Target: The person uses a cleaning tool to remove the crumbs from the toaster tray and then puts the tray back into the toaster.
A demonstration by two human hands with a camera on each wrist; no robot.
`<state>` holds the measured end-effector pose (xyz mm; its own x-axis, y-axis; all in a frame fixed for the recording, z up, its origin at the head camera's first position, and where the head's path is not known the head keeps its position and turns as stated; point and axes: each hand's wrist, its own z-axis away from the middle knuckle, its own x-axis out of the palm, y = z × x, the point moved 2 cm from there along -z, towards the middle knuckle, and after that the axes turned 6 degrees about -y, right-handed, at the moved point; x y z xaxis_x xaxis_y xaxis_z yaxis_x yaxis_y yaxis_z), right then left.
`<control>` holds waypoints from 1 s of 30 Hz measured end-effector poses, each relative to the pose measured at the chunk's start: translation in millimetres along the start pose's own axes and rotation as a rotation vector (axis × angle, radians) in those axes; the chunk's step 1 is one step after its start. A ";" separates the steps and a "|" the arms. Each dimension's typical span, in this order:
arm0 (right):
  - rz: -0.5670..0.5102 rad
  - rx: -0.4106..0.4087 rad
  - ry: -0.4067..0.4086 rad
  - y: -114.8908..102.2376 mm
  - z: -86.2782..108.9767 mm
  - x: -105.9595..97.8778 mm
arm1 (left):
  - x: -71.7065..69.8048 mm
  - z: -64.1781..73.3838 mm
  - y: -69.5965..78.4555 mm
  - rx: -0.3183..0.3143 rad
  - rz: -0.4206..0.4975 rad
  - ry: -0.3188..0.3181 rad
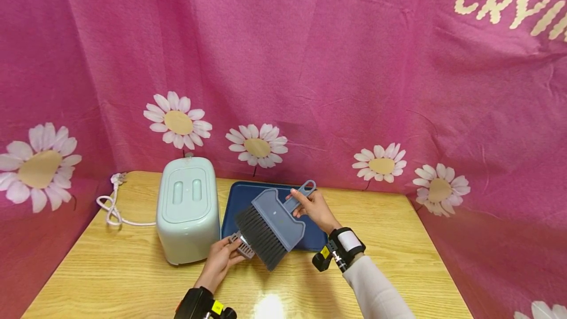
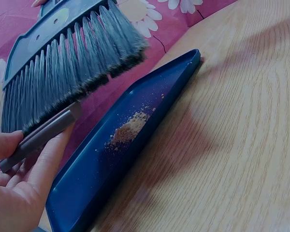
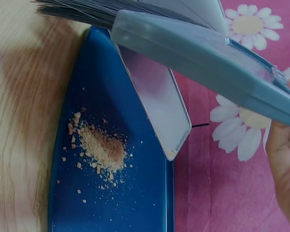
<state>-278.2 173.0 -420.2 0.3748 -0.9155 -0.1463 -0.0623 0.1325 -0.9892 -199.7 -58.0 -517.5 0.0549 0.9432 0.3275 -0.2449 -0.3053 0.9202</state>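
Observation:
My right hand (image 1: 313,209) grips the handle of a blue-grey hand brush (image 1: 276,215), whose dark bristles (image 2: 72,63) point down and left. With thumb and fingers, my left hand (image 1: 220,261) pinches the grey slotted end of a crumb tray (image 1: 245,249). The bristles overlap this tray in the head view and hide much of it. From the right wrist, the crumb tray (image 3: 157,104) shows as a shiny, tilted rectangle with a few crumbs at its corner. Beneath both lies a dark blue tray (image 1: 232,210) with a pile of crumbs (image 3: 104,147) on it.
Left of the blue tray stands a pale mint toaster (image 1: 188,210) with two recesses in its lid. Its white cord (image 1: 116,210) lies loosely on the wooden table (image 1: 376,260). A pink cloth (image 1: 310,63) with daisies hangs behind and along both sides.

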 end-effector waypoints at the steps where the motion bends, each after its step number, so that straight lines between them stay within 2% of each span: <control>1: 0.005 0.003 -0.005 -0.4 0.1 0.8 | 0.1 -0.1 0.1 0.000 0.000 -0.001; 6: 0.034 0.000 -0.003 0.7 0.2 1.0 | -0.1 -0.6 0.3 -0.013 0.000 0.006; 14: 0.049 0.012 0.052 2.2 2.7 -5.8 | -1.9 -0.3 -0.4 -0.020 0.005 0.011; 30: 0.094 0.025 0.371 10.3 6.2 -20.7 | -8.0 0.4 -2.5 -0.030 0.001 0.011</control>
<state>-280.9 195.6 -427.5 0.0080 -0.9736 -0.2283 -0.0561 0.2275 -0.9722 -199.1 -64.9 -522.4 0.0439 0.9444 0.3259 -0.2741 -0.3023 0.9130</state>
